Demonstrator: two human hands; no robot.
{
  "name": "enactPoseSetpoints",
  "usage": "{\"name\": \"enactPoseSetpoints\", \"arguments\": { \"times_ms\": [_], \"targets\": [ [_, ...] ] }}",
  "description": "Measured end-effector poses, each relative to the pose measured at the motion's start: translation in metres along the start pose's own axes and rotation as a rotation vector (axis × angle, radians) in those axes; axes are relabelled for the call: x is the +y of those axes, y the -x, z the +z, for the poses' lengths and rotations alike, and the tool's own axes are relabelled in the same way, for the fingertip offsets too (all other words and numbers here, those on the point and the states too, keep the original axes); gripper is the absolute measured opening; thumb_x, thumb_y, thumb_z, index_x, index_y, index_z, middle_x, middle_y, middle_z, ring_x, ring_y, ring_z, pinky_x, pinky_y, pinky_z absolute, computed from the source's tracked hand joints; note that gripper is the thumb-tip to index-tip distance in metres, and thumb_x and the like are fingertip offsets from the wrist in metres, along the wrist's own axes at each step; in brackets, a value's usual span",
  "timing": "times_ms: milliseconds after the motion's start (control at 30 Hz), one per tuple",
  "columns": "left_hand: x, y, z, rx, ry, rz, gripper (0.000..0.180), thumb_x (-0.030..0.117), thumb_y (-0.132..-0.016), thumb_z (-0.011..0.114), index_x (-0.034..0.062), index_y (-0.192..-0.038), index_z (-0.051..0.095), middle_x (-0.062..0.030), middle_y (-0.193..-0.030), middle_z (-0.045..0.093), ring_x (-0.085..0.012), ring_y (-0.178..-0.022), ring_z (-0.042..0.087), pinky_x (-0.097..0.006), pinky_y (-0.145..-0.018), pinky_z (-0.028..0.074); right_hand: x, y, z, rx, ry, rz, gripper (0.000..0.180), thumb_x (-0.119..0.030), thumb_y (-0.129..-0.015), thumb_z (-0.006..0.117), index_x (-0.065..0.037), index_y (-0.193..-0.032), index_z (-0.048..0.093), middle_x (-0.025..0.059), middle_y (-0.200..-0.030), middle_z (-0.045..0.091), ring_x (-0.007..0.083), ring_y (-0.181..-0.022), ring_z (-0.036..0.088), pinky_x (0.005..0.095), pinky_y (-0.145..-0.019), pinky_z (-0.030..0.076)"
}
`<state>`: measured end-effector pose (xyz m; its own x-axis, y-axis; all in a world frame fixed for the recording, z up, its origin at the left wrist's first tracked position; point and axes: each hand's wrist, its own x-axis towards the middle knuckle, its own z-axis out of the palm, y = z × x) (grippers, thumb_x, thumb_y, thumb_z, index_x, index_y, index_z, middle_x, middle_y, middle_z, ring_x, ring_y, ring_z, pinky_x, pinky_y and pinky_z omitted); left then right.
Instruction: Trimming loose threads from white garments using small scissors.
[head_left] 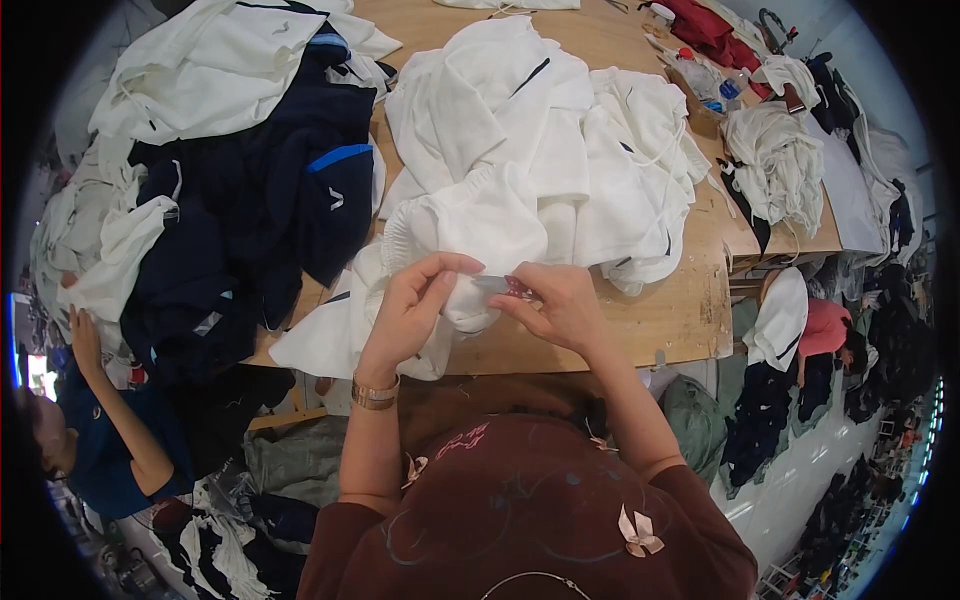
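Observation:
A white garment with a gathered elastic edge [480,220] lies bunched at the near side of the table, its lower part raised at my hands. My left hand [412,308] is closed, pinching a fold of this cloth between thumb and fingertips. Close beside it, my right hand [560,308] is closed round a small tool with a silvery blade-like end [489,284]. That end points left at the cloth by my left fingertips. A bit of red shows between my right fingers; the rest of the tool is hidden in them.
The wooden table [690,318] bears more white garments [640,170] at centre and right, and dark navy garments [250,190] at left. A co-worker's hand [86,345] touches white cloth at far left. Another person in pink [824,326] bends at the right.

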<state>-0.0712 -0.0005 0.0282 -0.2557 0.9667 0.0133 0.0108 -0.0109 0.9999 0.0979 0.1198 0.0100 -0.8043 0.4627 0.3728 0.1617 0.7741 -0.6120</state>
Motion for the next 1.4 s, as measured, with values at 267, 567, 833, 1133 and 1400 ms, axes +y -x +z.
{"name": "enactPoseSetpoints", "arguments": {
  "times_ms": [267, 567, 833, 1133, 1400],
  "targets": [
    [-0.014, -0.003, -0.016, 0.126, 0.143, -0.025, 0.023, 0.009, -0.094, 0.042, -0.0018, -0.105, 0.058, -0.0032, -0.097, 0.06, -0.0047, -0.087, 0.051, -0.019, -0.078, 0.041, 0.008, 0.003, 0.002, 0.087, -0.188, 0.179, 0.031, -0.031, -0.079, 0.068, -0.003, -0.075, 0.055, 0.004, -0.054, 0.05, 0.0161, -0.045, 0.046, 0.0285, -0.045, 0.036],
    [-0.011, -0.005, -0.025, 0.341, 0.569, 0.16, 0.016, 0.009, -0.094, 0.042, 0.0032, -0.107, 0.049, -0.0063, -0.101, 0.057, -0.0088, -0.093, 0.054, -0.023, -0.082, 0.044, 0.023, -0.01, 0.047, 0.261, -0.493, 0.314, 0.022, -0.016, -0.079, 0.069, -0.003, -0.094, 0.059, -0.0035, -0.059, 0.045, 0.0046, -0.052, 0.035, 0.0212, -0.046, 0.032],
    [0.022, 0.005, -0.048, 0.441, 0.271, 0.482, 0.005, 0.005, -0.093, 0.044, 0.0048, -0.095, 0.049, 0.0007, -0.088, 0.051, -0.0046, -0.081, 0.045, -0.017, -0.077, 0.036, -0.037, -0.034, -0.045, 0.038, -0.959, 0.232, 0.013, -0.006, -0.082, 0.065, 0.002, -0.087, 0.056, 0.0044, -0.068, 0.06, 0.0074, -0.053, 0.051, 0.0226, -0.045, 0.04],
    [0.008, -0.023, -0.04, 0.533, -0.264, 0.195, 0.051, 0.012, -0.088, 0.056, 0.0087, -0.134, 0.035, -0.016, -0.134, 0.04, -0.023, -0.126, 0.037, -0.031, -0.097, 0.036, 0.013, -0.063, -0.041, 0.382, -0.749, 0.298, 0.023, -0.012, -0.089, 0.054, 0.002, -0.107, 0.057, 0.0101, -0.076, 0.065, 0.0112, -0.062, 0.059, 0.0203, -0.061, 0.042],
    [-0.05, 0.01, 0.021, 0.193, -0.1, -0.092, 0.013, 0.015, -0.088, 0.054, 0.0025, -0.088, 0.058, -0.0012, -0.077, 0.059, -0.0077, -0.07, 0.053, -0.022, -0.063, 0.042, 0.074, 0.032, -0.02, 0.552, -0.635, 0.618, 0.02, -0.015, -0.088, 0.057, 0.002, -0.097, 0.063, 0.0028, -0.065, 0.06, 0.0088, -0.055, 0.055, 0.0218, -0.06, 0.041]
  ]
}}
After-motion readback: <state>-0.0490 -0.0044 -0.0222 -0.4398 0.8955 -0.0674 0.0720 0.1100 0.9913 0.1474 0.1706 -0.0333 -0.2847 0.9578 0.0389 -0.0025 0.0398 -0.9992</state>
